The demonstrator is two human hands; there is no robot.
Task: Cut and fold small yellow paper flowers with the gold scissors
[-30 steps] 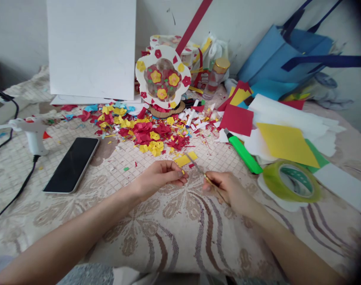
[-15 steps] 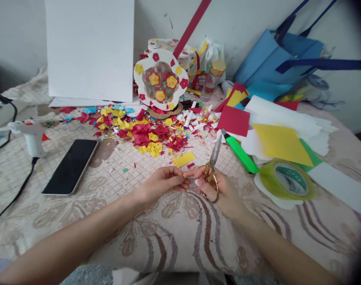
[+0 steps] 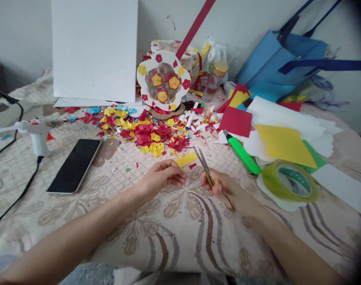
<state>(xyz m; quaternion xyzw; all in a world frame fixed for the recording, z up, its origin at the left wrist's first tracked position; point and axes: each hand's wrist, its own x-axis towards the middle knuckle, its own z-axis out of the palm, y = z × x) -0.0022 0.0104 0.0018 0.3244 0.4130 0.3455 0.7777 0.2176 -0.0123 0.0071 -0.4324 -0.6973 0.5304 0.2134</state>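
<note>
My right hand [image 3: 222, 186] is closed through the gold handles of a pair of scissors [image 3: 204, 166]. The blades point up and to the left, slightly apart, with nothing visible between them. Left of the scissors, my left hand [image 3: 165, 174] holds its thumb and fingers pinched together around a small piece of yellow paper, which the fingertips mostly hide. A yellow paper strip [image 3: 186, 159] lies on the table just beyond the left fingertips. Close to it is a small red paper scrap [image 3: 192, 166]. The two hands are apart.
Heaped red and yellow paper flowers [image 3: 144, 134] lie beyond my hands, before a flower-decorated lantern [image 3: 162, 81]. To the left are a phone [image 3: 75, 166] and a glue gun [image 3: 39, 136]. A green cutter [image 3: 244, 154], tape roll [image 3: 290, 182] and coloured paper [image 3: 285, 144] lie right.
My right hand has drawn away from the left fingertips to the right. The scissors have turned from pointing up-right to up-left, and their blades have parted. My left hand keeps its pinch.
</note>
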